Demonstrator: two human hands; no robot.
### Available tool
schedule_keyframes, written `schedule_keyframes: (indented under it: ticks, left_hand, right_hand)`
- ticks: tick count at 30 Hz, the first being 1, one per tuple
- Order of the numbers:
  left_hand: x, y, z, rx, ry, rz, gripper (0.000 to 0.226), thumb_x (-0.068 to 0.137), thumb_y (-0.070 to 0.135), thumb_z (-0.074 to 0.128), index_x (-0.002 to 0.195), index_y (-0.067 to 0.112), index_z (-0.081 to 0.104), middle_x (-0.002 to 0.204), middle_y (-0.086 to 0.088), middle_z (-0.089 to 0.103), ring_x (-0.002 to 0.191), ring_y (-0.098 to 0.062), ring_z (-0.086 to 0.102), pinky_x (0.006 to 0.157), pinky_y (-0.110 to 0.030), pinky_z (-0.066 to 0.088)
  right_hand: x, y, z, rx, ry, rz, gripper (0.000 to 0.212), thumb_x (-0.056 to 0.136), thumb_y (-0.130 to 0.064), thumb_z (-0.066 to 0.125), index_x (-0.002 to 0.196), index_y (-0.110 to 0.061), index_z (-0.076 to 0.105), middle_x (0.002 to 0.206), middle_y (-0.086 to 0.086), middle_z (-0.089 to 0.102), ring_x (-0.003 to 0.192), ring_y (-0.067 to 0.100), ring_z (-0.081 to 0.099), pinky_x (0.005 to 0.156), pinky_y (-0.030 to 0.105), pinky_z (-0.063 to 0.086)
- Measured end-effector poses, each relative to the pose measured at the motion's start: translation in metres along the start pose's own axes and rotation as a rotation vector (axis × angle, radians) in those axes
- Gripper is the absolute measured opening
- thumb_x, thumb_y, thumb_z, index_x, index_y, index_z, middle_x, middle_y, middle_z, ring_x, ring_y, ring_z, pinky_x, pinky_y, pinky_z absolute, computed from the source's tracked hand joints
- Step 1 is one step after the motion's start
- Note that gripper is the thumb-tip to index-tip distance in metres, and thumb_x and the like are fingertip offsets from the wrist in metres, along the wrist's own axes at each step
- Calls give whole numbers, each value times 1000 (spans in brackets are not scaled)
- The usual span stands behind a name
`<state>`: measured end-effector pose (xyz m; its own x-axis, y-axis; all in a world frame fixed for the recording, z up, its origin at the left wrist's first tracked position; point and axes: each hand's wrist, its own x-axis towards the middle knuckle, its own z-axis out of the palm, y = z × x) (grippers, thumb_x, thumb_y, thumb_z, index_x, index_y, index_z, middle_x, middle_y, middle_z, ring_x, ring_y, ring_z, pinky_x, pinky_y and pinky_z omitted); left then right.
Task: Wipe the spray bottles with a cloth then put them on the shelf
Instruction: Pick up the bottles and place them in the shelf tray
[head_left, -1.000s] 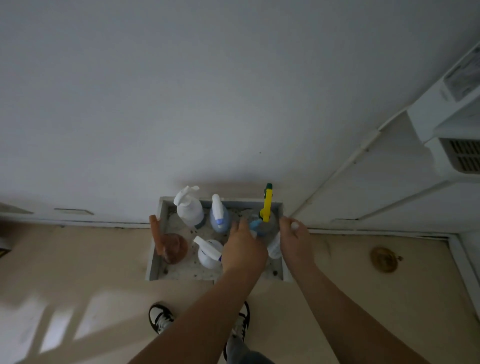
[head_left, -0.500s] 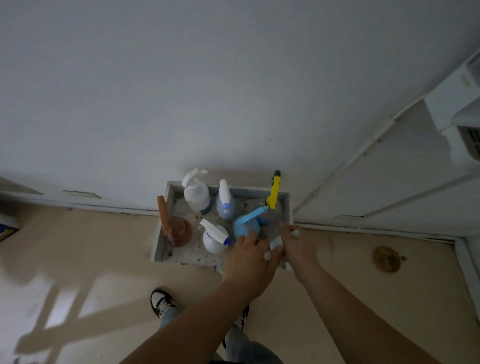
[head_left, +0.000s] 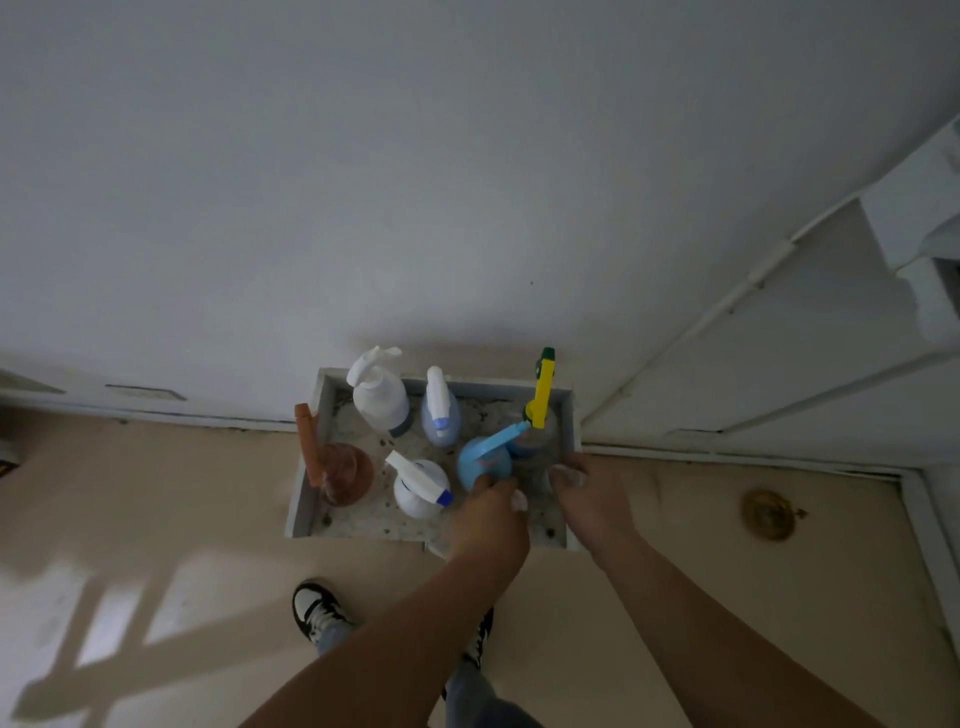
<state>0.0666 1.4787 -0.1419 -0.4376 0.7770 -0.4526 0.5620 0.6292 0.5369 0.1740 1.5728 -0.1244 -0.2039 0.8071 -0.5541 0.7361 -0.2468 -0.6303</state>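
Note:
A grey-rimmed shelf (head_left: 310, 467) with a speckled top stands against the wall, seen from above. On it are several spray bottles: a white one (head_left: 379, 402), a pale blue one with a white nozzle (head_left: 440, 423), one with a yellow trigger (head_left: 540, 400), a brown one (head_left: 347, 473), a white one with a blue-tipped nozzle (head_left: 420, 491) and a light-blue one (head_left: 483, 460). My left hand (head_left: 491, 517) grips the near side of the light-blue bottle. My right hand (head_left: 592, 499) hovers over the shelf's right front corner, fingers curled, pinching a bit of white cloth (head_left: 563, 472).
A brass floor drain (head_left: 769, 514) lies on the beige floor to the right. White pipes (head_left: 727, 312) run up the right wall below a white unit (head_left: 930, 291). My shoes (head_left: 317, 608) stand just before the shelf.
The light-blue bottle, earlier covered by my left hand, now stands in plain view on the shelf. Both hands have drawn back a little toward the shelf's front edge and moved apart.

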Motion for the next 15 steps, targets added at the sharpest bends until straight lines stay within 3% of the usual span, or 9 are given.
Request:
schedule_keyframes:
  ticks: [2,6,10,15]
  left_hand:
    - [3,2,-1,-32,7,-14,26,98,20,59,122,20,68,125,-2,64,112,-21,65,97,-31,52]
    - [-4,7,-18,-77,3,-13,20,101,20,55,113,16,70,115,-3,70,104,-20,67,88,-29,54]
    - [-27,2,-47,-208,25,25,26,100,19,57,125,19,65,116,1,66,104,-15,65,86,-20,47]
    - [-51,-6,-87,-320,-69,100,22,99,27,61,120,24,68,102,5,73,91,-7,70,88,-32,60]
  right_hand:
    - [-7,-6,-5,-10,25,-39,42,100,-29,66,139,-13,62,137,8,64,124,25,60,91,27,41]
    - [-19,-15,-14,-16,17,-56,33,100,-28,67,129,-13,67,115,3,64,101,16,58,82,27,41]
    - [-29,-32,-21,-38,68,-139,28,99,-25,66,125,-14,67,108,-3,62,100,18,61,79,28,42]
    - [-41,-80,-20,6,137,-345,11,101,-25,64,110,-22,70,104,-2,67,89,3,61,68,13,45]
